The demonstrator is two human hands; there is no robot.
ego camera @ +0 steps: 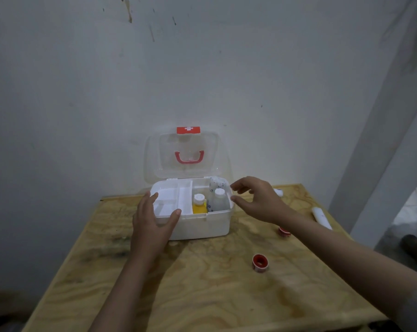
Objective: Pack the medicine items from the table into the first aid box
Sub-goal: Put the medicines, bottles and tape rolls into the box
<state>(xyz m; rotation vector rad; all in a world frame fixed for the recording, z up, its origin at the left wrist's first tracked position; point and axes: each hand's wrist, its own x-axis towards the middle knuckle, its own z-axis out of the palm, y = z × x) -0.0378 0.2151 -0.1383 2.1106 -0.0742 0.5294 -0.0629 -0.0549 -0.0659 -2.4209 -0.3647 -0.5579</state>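
- The first aid box (202, 224) stands open near the back edge of the table (202, 295), its clear lid (188, 152) upright against the wall. A knock from either hand could drop the lid shut.
- The left hand (152, 224) rests on the box's front-left corner, fingers spread and holding nothing. Pressing there could tilt the white tray (171, 200).
- The right hand (257, 200) hovers just beside the box's right rim, fingers loosely spread and empty. A careless sweep could tip the yellow bottle (199, 206) or the white bottle (219, 200) inside.
- Two red tape rolls (260, 261) and a white tube (321, 216) remain out toward the right edge; the tube lies close enough to roll off.
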